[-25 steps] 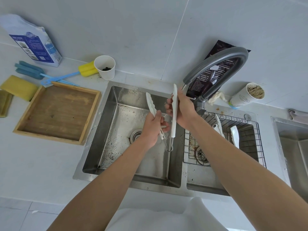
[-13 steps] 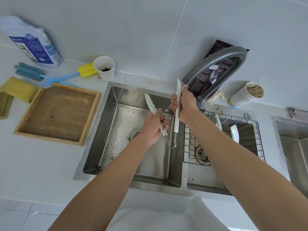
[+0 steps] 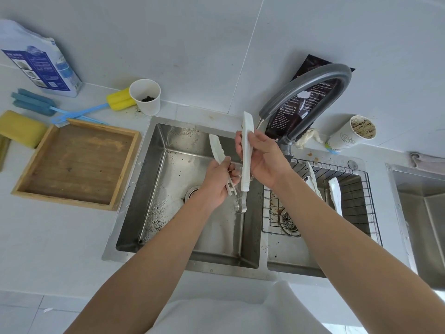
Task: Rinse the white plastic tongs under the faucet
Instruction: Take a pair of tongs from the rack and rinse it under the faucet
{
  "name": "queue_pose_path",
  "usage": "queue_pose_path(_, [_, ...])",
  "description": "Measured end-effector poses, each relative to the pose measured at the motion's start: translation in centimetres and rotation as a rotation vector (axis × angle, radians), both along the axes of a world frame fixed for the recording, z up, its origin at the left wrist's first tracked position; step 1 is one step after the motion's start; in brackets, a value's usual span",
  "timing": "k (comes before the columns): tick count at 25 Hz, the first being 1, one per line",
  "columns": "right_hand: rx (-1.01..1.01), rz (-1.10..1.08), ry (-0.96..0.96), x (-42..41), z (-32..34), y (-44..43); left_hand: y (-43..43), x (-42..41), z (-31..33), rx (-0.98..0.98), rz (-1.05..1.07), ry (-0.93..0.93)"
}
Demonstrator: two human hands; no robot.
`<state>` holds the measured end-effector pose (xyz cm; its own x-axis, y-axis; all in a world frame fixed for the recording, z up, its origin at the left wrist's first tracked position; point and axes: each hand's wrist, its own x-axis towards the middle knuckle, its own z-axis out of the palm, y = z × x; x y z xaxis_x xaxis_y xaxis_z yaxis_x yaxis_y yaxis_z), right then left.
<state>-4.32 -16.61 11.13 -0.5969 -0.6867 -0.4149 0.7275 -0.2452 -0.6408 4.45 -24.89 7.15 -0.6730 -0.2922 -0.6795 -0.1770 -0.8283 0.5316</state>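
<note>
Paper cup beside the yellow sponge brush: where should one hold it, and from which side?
Grip the paper cup round its side wall, below the rim, coming from its right. It stands upright and open with dark bits inside, so it should stay level, and the yellow sponge head lies at its left.

Left basin [image 3: 154,189]: passage open along its left and near sides. Centre: left hand [image 3: 216,182] and right hand [image 3: 263,157] holding spread tongs [image 3: 246,150]. Far right: faucet [image 3: 313,85] arching overhead. Right basin [image 3: 284,256]: filled by wire rack [image 3: 370,213]. Left counter: wooden tray [image 3: 127,165], paper cup [image 3: 147,102].
</note>
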Motion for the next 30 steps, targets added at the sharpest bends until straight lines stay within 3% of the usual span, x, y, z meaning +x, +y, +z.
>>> queue_pose_path(6, [0.513, -0.097, 0.291, 1.0, -2.7, 2.0, -0.6, 0.5, -1.6, -0.109, -0.007, -0.030])
queue_pose_path(16, [1.066, 0.082, 0.606, 4.3, -9.6, 4.4, 1.1, 3.7, -9.5, -0.448, -0.250, -0.228])
queue_pose_path(23, [1.180, 0.127, 0.510, 7.6, -14.8, 5.4, 2.3, 5.8, -16.0, -0.645, -0.495, -0.495])
queue_pose_path(30, [1.238, 0.179, 0.355, 9.4, -18.3, 6.4, 3.6, 7.1, -19.0, -0.588, -0.649, -0.529])
